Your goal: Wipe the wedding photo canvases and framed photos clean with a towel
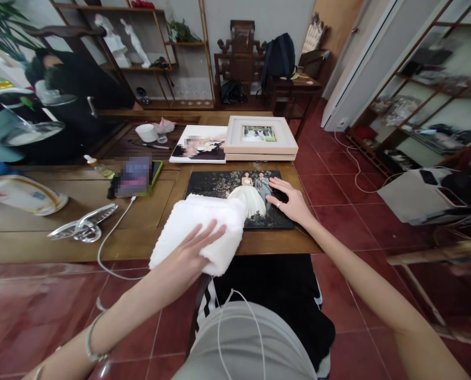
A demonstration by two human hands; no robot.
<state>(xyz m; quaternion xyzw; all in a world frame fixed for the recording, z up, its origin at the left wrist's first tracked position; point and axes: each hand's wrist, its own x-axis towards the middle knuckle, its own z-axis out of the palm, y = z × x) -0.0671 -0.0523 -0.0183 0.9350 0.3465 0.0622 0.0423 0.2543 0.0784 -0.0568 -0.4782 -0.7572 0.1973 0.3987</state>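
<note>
A white fluffy towel (pixel 175 224) lies bunched over the left part of a dark photo panel (pixel 207 179) and the table edge. My left hand (pixel 198 245) rests on top of the towel, its fingers stretched out and slightly apart. The panel shows a couple, one in a white gown, and lies flat near the table's front edge; its lower left is hidden by the towel. At the panel's right side my right hand (pixel 292 200) is open, with spread fingertips touching its surface and a ring on one finger.
Behind the panel are a white-edged photo panel (pixel 182 150) and stacked pale wooden frames (pixel 292 138). Leftward on the table (pixel 140 243) lie a phone (pixel 134 177) with a white cable, a silver winged ornament (pixel 87 224), a dropper bottle (pixel 101 168) and a white cup (pixel 146 133).
</note>
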